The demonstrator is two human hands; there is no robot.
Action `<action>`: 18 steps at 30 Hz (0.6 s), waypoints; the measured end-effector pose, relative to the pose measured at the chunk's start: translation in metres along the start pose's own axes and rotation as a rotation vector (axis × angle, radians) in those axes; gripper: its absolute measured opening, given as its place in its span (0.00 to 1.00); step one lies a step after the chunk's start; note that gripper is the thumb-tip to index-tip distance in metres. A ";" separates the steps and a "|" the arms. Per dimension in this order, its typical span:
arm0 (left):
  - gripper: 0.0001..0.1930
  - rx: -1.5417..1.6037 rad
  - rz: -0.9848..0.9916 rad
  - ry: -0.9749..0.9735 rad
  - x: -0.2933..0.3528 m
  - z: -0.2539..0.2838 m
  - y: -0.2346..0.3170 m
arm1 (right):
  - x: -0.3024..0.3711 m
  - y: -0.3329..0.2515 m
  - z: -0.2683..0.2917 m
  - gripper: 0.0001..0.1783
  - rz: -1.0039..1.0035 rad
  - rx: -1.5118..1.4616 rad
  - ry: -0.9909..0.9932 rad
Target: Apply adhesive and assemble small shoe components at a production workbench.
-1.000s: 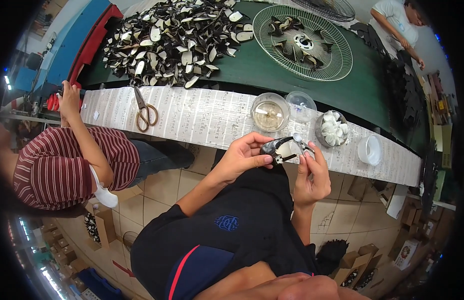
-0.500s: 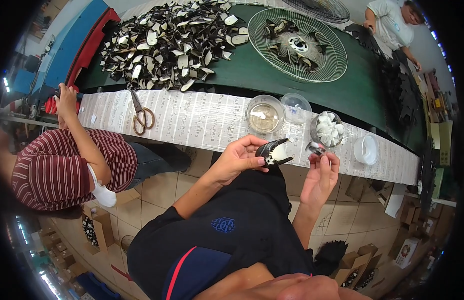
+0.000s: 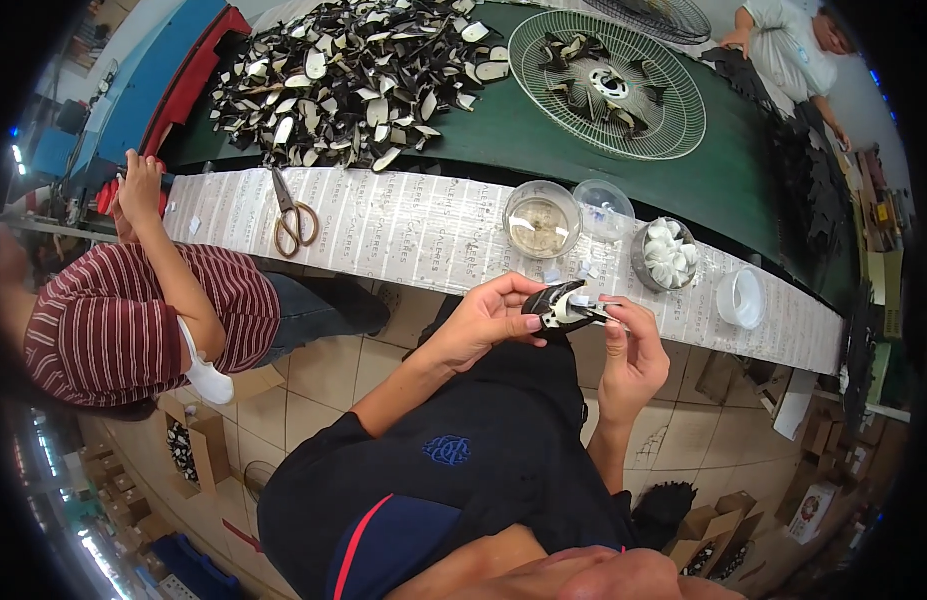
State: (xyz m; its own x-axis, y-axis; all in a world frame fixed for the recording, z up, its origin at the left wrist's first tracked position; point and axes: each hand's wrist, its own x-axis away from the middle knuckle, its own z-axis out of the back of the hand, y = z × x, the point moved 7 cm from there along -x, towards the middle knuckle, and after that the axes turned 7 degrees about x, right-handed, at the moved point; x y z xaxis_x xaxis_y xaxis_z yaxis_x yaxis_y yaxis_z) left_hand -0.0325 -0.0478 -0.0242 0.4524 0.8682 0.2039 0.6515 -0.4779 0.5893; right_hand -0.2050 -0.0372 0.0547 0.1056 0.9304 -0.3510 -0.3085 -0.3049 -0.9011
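At the left of the frame, a person in a striped shirt [image 3: 144,330] reaches one hand [image 3: 139,190] to something red [image 3: 109,197]. Right of that, in the upper left, a pile [image 3: 354,80] of black and white pieces covers part of a green table [image 3: 464,135]. Below the pile, scissors [image 3: 296,222] lie on a grey-white bench [image 3: 399,225], blades pointing up the frame.

Near the centre, the left hand [image 3: 492,322] is curled, thumb below and fingers above, gripping a black piece [image 3: 550,299] with a whitish inside. A round bowl [image 3: 542,222] stands above it, with a clear tub [image 3: 606,212] beside and a wire guard [image 3: 609,85] higher up. The right hand [image 3: 634,350] is half closed, thumb and forefinger pinching a slim tool [image 3: 598,311], too small to identify, at the piece's right end.

Farther right stand a tin [image 3: 666,257] of white discs and a clear cup [image 3: 741,299]; black sheets [image 3: 806,175] lie beyond. Another person [image 3: 789,50] stands at the upper right.
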 end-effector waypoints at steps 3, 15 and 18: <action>0.20 -0.015 -0.004 0.015 0.004 0.002 -0.002 | 0.001 -0.006 -0.005 0.06 0.075 0.141 -0.024; 0.20 -0.037 0.002 0.028 0.008 -0.005 0.000 | 0.001 -0.019 -0.010 0.05 0.266 0.281 -0.008; 0.20 -0.040 -0.004 0.013 0.004 -0.005 -0.002 | 0.000 -0.023 -0.011 0.05 0.312 0.321 -0.025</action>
State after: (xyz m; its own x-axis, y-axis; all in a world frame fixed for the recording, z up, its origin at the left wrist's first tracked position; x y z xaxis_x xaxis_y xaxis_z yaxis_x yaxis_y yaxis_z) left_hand -0.0349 -0.0428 -0.0203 0.4419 0.8717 0.2117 0.6281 -0.4692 0.6208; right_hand -0.1878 -0.0328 0.0728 -0.0607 0.8097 -0.5837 -0.6000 -0.4970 -0.6270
